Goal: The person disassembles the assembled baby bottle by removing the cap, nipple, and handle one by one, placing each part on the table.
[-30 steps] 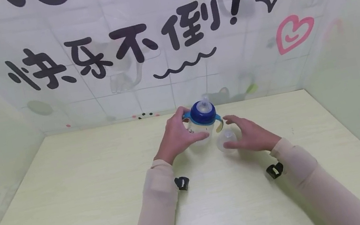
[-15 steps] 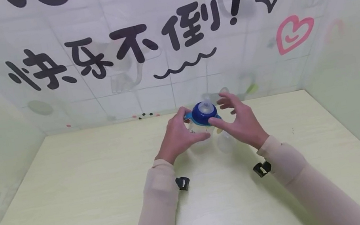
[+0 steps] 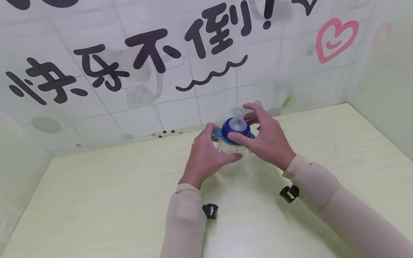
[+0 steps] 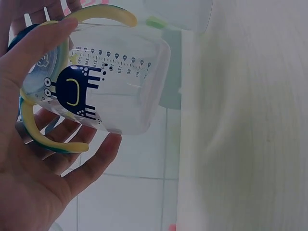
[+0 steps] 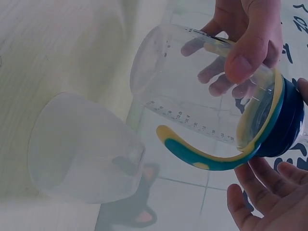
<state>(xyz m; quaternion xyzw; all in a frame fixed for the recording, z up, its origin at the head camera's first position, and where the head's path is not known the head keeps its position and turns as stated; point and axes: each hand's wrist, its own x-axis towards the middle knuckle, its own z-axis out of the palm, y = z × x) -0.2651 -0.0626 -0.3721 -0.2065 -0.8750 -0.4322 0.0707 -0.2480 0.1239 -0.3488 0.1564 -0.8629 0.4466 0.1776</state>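
A clear baby bottle (image 4: pixel 130 91) has a blue screw collar (image 3: pixel 227 128), a clear spout (image 3: pixel 236 122) and two blue-and-yellow handles (image 5: pixel 202 159). My left hand (image 3: pixel 204 156) grips its body, with fingers round the handle side and the thumb across the front. My right hand (image 3: pixel 270 136) pinches the collar between thumb and fingers; some of those fingers are hidden behind it in the head view. The bottle tilts slightly, spout upward, above the table. Beneath my right hand a frosted dome cover (image 5: pixel 82 149) stands on the table, mostly hidden in the head view.
The pale wooden table (image 3: pixel 117 237) reaches a printed back wall (image 3: pixel 162 113) close behind the bottle. Side walls rise at left and right. A black wrist mount sits under each sleeve (image 3: pixel 185 234).
My right hand has left the dome cover, moved up and left to the bottle, and closed its fingers round the blue collar. My left hand keeps its grip almost in place.
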